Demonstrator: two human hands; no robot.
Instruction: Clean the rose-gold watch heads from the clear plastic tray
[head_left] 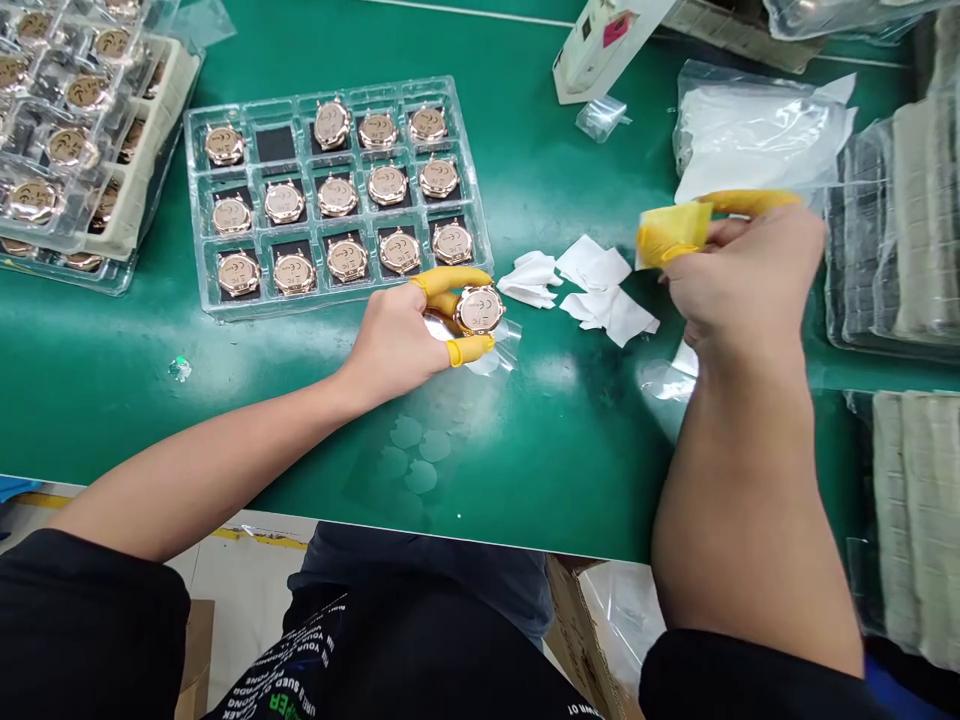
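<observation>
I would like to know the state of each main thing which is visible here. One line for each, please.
Watch case in left hand: held, printed back showing.
Yellowish piece in right hand: pinched, blurred.
Yellow finger covers: worn on both hands.
Clear tray: fourteen of fifteen compartments hold watch cases.
Left trays: stacked, loaded with watch cases.
White pieces: creased, lying loose.
Clear bag: white sheets inside.
Right trays: stacked.

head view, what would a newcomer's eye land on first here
Probably the shiny rose-gold watch case near the middle, held in the left hand with its bright yellow finger covers. Next, just beyond that hand, the clear tray with rows of similar cases and one bare black square in the far row. Right of the tray, crumpled white pieces stand out against the green table.
</observation>
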